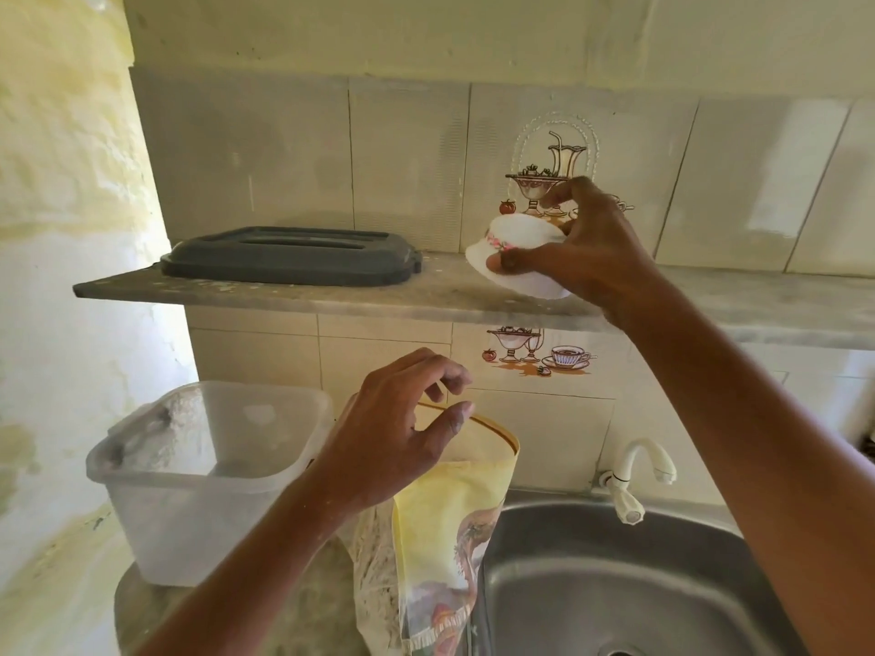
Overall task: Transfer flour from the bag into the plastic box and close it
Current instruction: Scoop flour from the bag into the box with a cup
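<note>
Translucent plastic forms the plastic box (208,471), which stands uncovered on the counter (312,613) at lower left; flour (182,419) is banked against its far left wall and dusts the inside, so part of the transfer appears done. How much flour remains in the bag cannot be read from the head view. The bag (445,527), yellow with a printed picture, stands upright just right of the box, at the edge of the steel sink (615,584), with its mouth open. The dark grey lid (291,255) lies flat on the shelf (379,295) above the box, well apart from it, so closing is not yet done. Remaining steps, as judged: move the rest of the flour, then fit the lid and press it down. The right hand (587,248) reaches up to the shelf and grips a white bowl (516,255) with a floral band, thumb on the near side and fingers curled over the far rim; the bowl is tilted, its lower edge at the shelf surface. It is likely intended as a scoop. The left hand (402,428) hovers at the bag's mouth, wrist raised, fingers loosely curled and spread; it holds nothing, and whether it touches the bag rim cannot be determined. A white tap (634,475) stands behind the sink.
</note>
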Demonstrator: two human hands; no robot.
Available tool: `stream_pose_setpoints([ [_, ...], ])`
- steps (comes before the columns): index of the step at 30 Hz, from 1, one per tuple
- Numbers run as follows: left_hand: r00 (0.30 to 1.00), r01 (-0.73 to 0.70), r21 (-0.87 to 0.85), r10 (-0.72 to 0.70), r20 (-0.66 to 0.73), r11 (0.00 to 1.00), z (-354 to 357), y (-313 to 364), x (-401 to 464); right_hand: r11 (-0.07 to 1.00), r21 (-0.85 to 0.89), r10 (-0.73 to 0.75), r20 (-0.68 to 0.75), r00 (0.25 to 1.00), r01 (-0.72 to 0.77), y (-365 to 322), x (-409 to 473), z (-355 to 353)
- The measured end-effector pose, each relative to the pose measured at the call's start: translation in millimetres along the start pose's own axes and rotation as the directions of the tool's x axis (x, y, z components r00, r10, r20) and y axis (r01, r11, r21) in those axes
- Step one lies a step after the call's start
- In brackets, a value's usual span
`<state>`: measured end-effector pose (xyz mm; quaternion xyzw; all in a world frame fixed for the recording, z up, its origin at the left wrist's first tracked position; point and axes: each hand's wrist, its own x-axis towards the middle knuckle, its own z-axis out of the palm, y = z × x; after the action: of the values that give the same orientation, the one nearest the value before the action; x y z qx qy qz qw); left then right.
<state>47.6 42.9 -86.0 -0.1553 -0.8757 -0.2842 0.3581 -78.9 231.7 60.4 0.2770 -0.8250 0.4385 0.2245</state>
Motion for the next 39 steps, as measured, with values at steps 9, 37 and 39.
stream_pose_setpoints([
  [9, 0.975, 0.223, -0.305, -0.220, 0.043, 0.926, -3.0, -16.0, -24.5, 0.937, 0.018, -0.349, -0.037, 0.936, 0.350, -38.5, -83.8, 15.6],
  [37, 0.969, 0.203, -0.213, -0.227, -0.094, 0.956, -27.2, -100.7, -57.4, 0.894, -0.264, -0.252, 0.371, 0.894, 0.362, 31.0, -124.6, 181.1],
  [39, 0.985, 0.131, -0.176, -0.148, -0.085, 0.976, -22.9, -107.8, -54.6, 0.933, -0.200, -0.207, 0.375, 0.904, 0.297, 33.0, -118.8, 185.5],
])
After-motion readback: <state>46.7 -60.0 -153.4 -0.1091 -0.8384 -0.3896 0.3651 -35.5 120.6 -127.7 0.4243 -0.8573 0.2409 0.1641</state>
